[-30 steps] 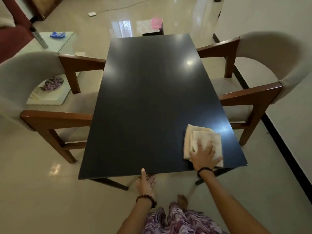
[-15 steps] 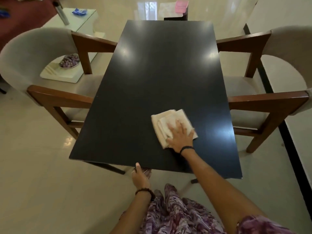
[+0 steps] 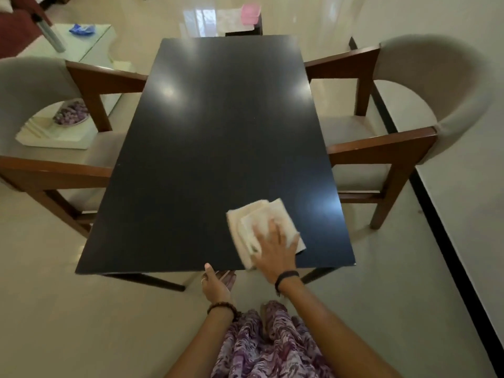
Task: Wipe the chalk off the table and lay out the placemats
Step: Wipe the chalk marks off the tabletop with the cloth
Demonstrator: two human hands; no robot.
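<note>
Sideways, two armchairs (image 3: 403, 124) flank the dark surface (image 3: 218, 137). Near its front right corner lies the folded cloth (image 3: 253, 222), pressed under the right hand (image 3: 274, 251), fingers flat and spread. The left hand (image 3: 216, 282) touches the front edge, relaxed, grasping nothing.

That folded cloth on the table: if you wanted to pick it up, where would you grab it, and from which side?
Probably pinch the cloth at its far left corner, coming from above. It lies flat and folded on the table, and the right hand presses flat on its near part, so that far corner is the bare stacked edge. The left hand is at the table's near edge.
</note>
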